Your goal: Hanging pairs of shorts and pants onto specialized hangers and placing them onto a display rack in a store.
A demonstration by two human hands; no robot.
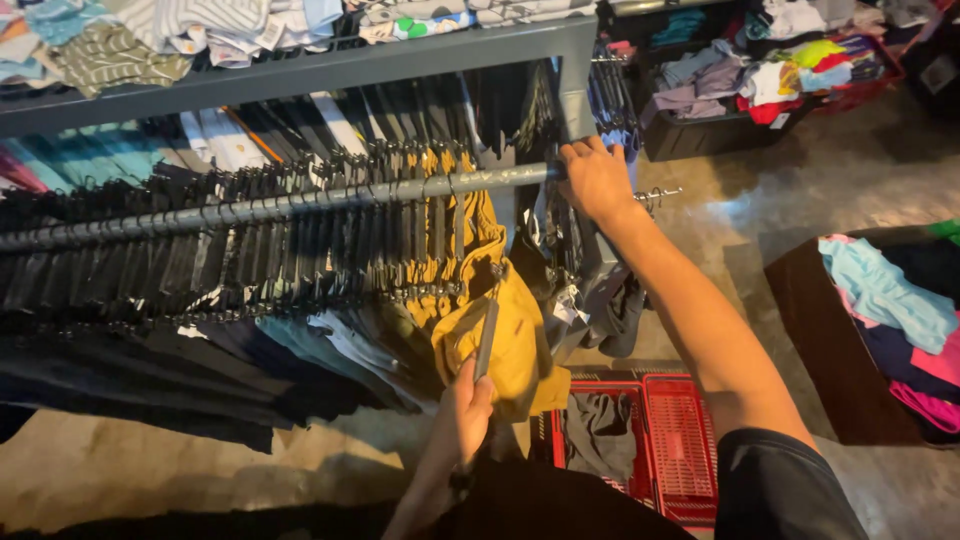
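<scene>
From the head camera I look down on a clothing rack. My right hand (597,180) reaches forward and rests on the end of the grey rail (300,205), near the upright post of the rack. The fingers curl over the rail, so the hand is closed around it, not flat; I judge it is there to steady me or to press the row of hangers back, but I cannot say which.

My left hand (462,410) is lower and closer to me. It is closed on a grey hanger (487,335), which stands almost upright out of the fist, the thumb lying along its lower part. The mustard-yellow garment (505,340) hangs just behind and around this hanger, touching it, and its upper part goes up to the rail between the dark clothes. So the garment lies directly above and to the right of the left grip, and well below the right hand.

The black hangers (200,250) with dark trousers are packed tightly along the rail to the left, which is perhaps why the yellow piece is pulled out toward me. On the floor under my right forearm stands a red plastic basket (680,430) with a grey cloth inside. Folded clothes lie on the shelf (300,70) above the rail.
</scene>
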